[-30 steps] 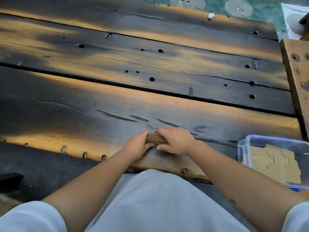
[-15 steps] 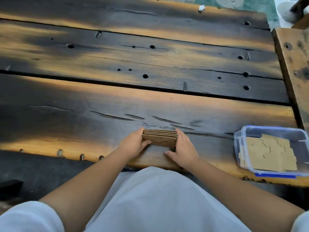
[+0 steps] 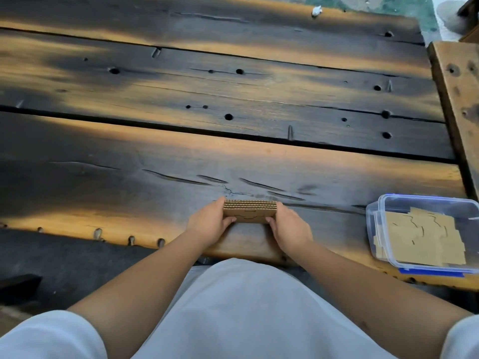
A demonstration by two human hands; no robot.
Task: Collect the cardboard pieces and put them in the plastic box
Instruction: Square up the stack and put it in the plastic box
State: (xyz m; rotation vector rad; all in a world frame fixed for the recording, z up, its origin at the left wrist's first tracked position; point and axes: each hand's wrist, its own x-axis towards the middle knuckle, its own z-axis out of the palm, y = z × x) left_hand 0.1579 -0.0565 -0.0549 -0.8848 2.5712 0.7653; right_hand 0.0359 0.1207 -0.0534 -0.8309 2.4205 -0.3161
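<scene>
Between the left hand and right hand, both clasping its ends, stands the cardboard stack.

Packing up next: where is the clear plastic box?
The clear plastic box sits on the dark wooden table's near right edge, right of the right hand.

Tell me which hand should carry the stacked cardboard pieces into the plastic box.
Right. Both the right hand and left hand clamp the cardboard stack, but the plastic box sits open on the person's right, so probably no cross-body reach.
</scene>
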